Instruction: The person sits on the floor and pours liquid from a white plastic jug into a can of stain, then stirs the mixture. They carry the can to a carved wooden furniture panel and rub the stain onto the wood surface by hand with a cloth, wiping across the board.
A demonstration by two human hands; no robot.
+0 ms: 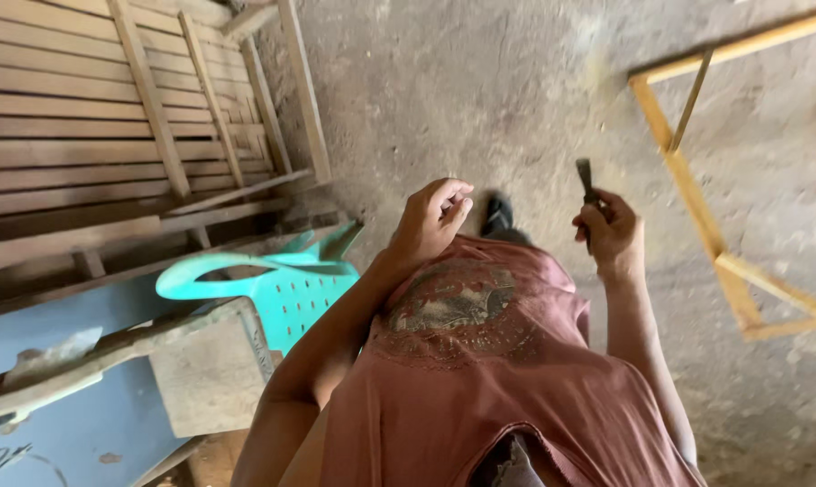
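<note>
head view: looks down the person's front, over a reddish shirt (498, 379), to a dusty concrete floor (480, 90).
right hand (611, 230): fingers closed around a small dark tool (586, 180), its narrow end sticking up above the fist, held out in the air over the floor.
left hand (433, 216): raised near the chest, fingers curled in loosely, holding nothing that can be seen.
hands: apart, the shirt front between them.
left side: a turquoise plastic chair (282, 280) lies beside a slatted wooden frame (110, 117) and a rough wooden block (210, 370).
right side: a yellow wooden frame (696, 189) on the floor, well apart from the tool.
</note>
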